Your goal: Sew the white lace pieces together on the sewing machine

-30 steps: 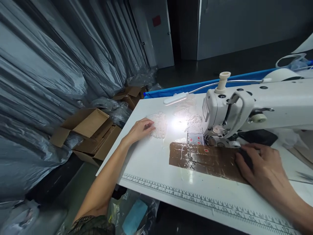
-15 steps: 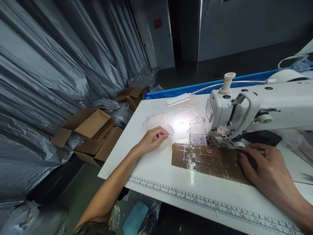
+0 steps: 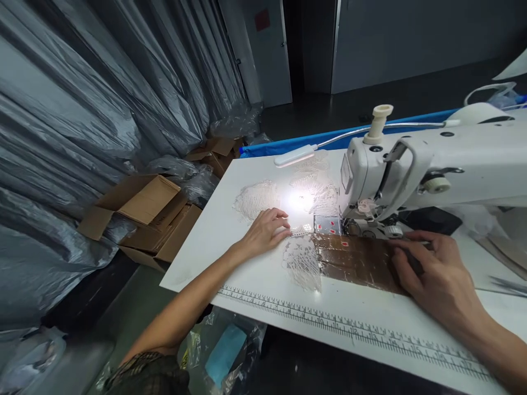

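Fingers curled close together, the left hand (image 3: 267, 233) has its tips at the upper left corner of a white lace piece (image 3: 302, 266); whether they pinch it I cannot tell. The right hand (image 3: 436, 269) rests on the right end of a brown strip (image 3: 358, 263), thumb and forefinger bent with a gap between them; any grip there cannot be made out.

Nearest the body, a printed ruler (image 3: 329, 323) runs along the front edge of the white counter (image 3: 209, 230). Beyond it lies the lace piece, just right of the left hand, which is much the nearer of the two. Its long axis points roughly toward the person, crossing that of the brown strip, which runs left to right; its right side meets or overlaps the strip's left end. Just past the strip stands the sewing machine (image 3: 461, 159).

Farther back are more lace pieces (image 3: 255, 200), a lit lamp (image 3: 294, 156) and blue material (image 3: 269, 149) along the far edge. Open cardboard boxes (image 3: 150, 200) sit off to the left, before a silvery curtain (image 3: 102, 82).
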Demonstrator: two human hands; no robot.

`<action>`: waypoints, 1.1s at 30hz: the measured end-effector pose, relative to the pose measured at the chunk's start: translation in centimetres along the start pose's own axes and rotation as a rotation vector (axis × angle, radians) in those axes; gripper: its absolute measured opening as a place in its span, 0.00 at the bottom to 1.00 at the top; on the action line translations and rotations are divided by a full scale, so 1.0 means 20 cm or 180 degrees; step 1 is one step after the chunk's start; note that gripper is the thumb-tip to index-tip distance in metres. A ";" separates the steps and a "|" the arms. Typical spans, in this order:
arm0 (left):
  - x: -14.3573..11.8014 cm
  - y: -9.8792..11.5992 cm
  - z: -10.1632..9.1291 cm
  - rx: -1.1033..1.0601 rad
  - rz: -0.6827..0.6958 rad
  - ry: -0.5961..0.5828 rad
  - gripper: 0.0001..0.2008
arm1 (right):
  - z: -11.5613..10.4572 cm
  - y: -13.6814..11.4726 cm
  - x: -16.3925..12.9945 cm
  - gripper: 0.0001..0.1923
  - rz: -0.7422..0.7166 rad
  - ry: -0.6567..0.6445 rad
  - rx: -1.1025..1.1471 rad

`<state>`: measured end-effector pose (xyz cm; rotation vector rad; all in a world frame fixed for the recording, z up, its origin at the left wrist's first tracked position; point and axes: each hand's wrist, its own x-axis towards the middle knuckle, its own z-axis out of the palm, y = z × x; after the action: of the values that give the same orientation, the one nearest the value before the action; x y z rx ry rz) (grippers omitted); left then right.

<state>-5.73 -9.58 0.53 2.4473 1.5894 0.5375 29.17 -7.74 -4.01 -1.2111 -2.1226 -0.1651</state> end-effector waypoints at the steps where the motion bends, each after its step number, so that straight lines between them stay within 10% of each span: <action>1: -0.01 0.00 0.00 0.0134 0.0000 0.0105 0.08 | 0.01 -0.01 -0.01 0.13 -0.0086 -0.0009 0.0047; 12: -0.04 -0.26 -0.13 -0.0516 -0.1558 0.1072 0.09 | -0.04 -0.33 -0.03 0.33 -0.2309 -0.1460 0.0846; 23: -0.08 -0.22 -0.18 -0.1143 -0.1696 0.1448 0.14 | -0.04 -0.35 -0.04 0.12 -0.1640 -0.1632 0.1545; 25: -0.13 -0.12 -0.24 -0.1292 -0.1626 0.1132 0.15 | -0.03 -0.35 -0.05 0.07 -0.1560 -0.1556 0.1626; 29: -0.17 0.03 -0.32 -0.1559 -0.0972 -0.0646 0.13 | -0.02 -0.35 -0.06 0.06 -0.1498 -0.1439 0.1773; 33: -0.05 -0.05 -0.29 -0.0264 -0.1120 0.0377 0.26 | -0.02 -0.34 -0.05 0.07 -0.1517 -0.1497 0.1720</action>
<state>-9.23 -10.40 5.24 2.0438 1.9449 0.6793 24.27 -12.46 -2.89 -0.4404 -2.5930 0.5051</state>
